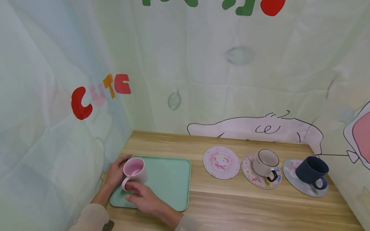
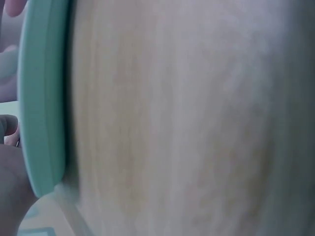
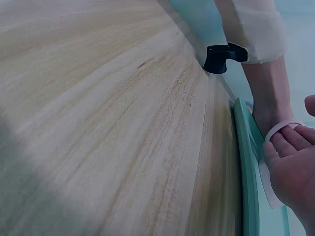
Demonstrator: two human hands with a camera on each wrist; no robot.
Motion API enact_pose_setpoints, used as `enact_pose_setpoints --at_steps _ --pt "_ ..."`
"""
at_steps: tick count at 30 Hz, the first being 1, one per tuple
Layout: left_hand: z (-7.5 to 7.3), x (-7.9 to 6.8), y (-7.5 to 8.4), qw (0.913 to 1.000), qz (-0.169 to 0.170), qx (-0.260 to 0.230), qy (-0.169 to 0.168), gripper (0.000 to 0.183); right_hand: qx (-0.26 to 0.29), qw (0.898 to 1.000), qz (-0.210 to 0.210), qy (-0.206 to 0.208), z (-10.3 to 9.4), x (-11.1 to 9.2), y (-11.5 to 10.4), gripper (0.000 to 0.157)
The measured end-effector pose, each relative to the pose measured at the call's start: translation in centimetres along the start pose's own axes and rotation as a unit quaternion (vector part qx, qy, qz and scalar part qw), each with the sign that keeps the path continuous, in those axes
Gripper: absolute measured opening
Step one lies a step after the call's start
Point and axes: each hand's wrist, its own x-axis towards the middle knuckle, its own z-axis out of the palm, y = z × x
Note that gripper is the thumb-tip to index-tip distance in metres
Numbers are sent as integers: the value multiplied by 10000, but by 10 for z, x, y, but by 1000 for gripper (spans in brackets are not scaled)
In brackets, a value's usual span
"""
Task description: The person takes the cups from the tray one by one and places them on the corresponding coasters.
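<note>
A pink mug [image 1: 138, 171] stands upright on the left part of a mint-green tray [image 1: 170, 179], its handle facing the near left. At that handle is my right hand [image 1: 145, 197], whose fingers reach into the loop; the right wrist view shows the fingers [image 3: 290, 140] inside the pale pink handle [image 3: 283, 125]. My left hand [image 1: 115, 171] lies at the mug's far left side, over the tray's left edge, fingers stretched behind the mug. The mug hides part of it, so contact is unclear. In the left wrist view, the tray rim [image 2: 44, 98] covers most of the hands.
Right of the tray, a pink round coaster [image 1: 221, 163] lies bare on the wooden table [image 1: 231, 208]. A white mug [image 1: 264, 163] with a black handle stands on a floral coaster [image 1: 251, 178], and a navy mug [image 1: 312, 171] on a grey one [image 1: 295, 183]. Printed curtains [image 1: 202, 64] border the table.
</note>
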Motion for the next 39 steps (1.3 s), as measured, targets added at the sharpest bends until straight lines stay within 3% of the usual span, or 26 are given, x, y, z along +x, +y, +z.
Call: enact_pose_setpoints --at_steps 8,16,23,30,39 --pt "2 0 -2 9999 117 -21 77 38 -21 9999 22 111 0 -1 -2 41" --pt "0 0 -4 9996 153 -247 43 39 -44 9993 155 331 -2 0 1 25" --pt "-1 1 -4 9995 172 -250 -1 39 -198 9956 100 906 0 -1 3 14" --pt "0 1 -1 9999 -85 -68 -127 42 -463 9880 187 1459 -4 -2 4 7" --pt "0 2 -1 9998 -161 18 -140 43 -720 9876 173 1388 -10 -4 5 4"
